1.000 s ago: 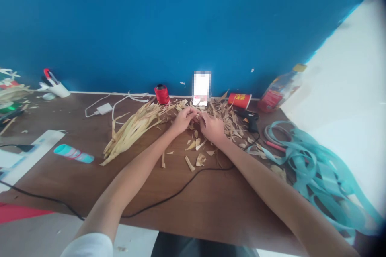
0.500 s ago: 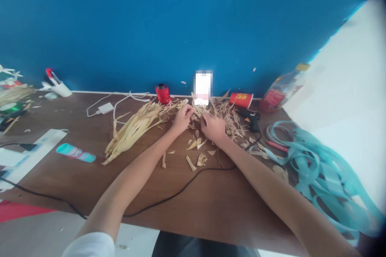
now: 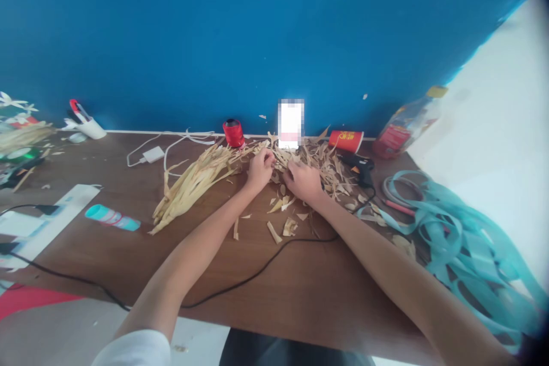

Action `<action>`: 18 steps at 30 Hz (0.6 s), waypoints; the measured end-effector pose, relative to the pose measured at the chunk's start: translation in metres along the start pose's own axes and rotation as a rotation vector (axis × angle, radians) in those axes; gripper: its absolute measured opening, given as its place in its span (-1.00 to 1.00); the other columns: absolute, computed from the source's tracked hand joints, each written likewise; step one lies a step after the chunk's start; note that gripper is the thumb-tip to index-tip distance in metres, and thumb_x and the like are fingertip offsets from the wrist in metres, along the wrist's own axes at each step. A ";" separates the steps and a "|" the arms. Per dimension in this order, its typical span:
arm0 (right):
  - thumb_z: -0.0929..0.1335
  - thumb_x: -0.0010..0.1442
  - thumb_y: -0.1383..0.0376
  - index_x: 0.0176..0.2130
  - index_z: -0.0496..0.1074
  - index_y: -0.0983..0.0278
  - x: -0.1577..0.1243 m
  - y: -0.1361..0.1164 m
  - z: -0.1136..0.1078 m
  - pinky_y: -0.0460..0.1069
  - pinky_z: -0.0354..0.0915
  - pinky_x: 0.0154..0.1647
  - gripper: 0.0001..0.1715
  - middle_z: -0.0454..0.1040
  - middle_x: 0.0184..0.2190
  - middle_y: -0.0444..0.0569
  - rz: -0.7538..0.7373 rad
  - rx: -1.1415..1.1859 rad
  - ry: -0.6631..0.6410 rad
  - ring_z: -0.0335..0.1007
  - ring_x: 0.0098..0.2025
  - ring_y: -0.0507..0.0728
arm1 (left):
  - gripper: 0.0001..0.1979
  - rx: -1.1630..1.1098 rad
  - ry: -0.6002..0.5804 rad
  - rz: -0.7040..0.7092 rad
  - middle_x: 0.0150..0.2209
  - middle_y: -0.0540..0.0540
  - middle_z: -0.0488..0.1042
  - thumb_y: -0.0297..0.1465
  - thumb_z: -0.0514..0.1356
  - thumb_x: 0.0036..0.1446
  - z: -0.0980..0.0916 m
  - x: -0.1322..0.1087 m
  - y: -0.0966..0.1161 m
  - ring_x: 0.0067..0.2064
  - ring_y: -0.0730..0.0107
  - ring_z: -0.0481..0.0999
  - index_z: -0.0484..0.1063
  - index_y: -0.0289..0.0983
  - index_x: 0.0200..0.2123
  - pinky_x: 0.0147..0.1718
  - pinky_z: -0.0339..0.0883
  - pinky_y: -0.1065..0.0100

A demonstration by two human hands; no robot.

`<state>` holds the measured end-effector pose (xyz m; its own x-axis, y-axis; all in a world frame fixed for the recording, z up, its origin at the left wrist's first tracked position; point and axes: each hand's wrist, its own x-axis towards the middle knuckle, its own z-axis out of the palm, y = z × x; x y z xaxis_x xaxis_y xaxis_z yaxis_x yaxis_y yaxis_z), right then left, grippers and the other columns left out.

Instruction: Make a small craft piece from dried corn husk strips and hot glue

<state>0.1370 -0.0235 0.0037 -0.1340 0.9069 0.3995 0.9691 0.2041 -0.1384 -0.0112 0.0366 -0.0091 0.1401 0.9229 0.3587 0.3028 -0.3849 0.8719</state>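
Observation:
My left hand (image 3: 261, 168) is closed, with fingertips pinched at the left edge of a heap of dry husk scraps (image 3: 332, 170). Close to its right, my right hand (image 3: 303, 181) has curled fingers at the front of the same heap. What either hand pinches is too small to make out. A bundle of long pale husk strips (image 3: 193, 183) lies to the left of my left hand. Behind the hands a bright phone-like screen (image 3: 290, 124) stands against the blue wall. Loose husk bits (image 3: 289, 226) lie in front of the hands.
Along the wall are a red spool (image 3: 234, 134), a red paper cup (image 3: 346, 140) and a bottle (image 3: 403, 126). A black glue gun (image 3: 363, 169) and teal ribbon (image 3: 463, 240) lie right. A teal tube (image 3: 112, 218) and power strip (image 3: 54, 226) lie left. A black cable (image 3: 253, 277) crosses the table.
The whole view has shifted slightly, so things appear a little further right. Both hands remain at the heap, with hardly any change in their pose.

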 end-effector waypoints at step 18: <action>0.11 0.34 0.21 -0.23 0.38 0.26 0.000 -0.001 -0.004 -0.05 0.01 -0.42 -0.66 0.51 -0.27 0.02 -0.005 0.032 0.028 0.38 -0.22 0.13 | -0.84 -0.009 -0.117 0.089 -0.41 -0.01 0.34 -0.30 0.03 0.25 0.001 -0.001 0.008 -0.40 0.43 0.37 0.24 -0.25 -0.33 -0.35 0.25 0.39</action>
<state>0.1366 -0.0250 0.0078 -0.1329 0.8953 0.4252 0.9611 0.2211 -0.1652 -0.0077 0.0326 -0.0031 0.2753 0.8771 0.3935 0.2757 -0.4642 0.8417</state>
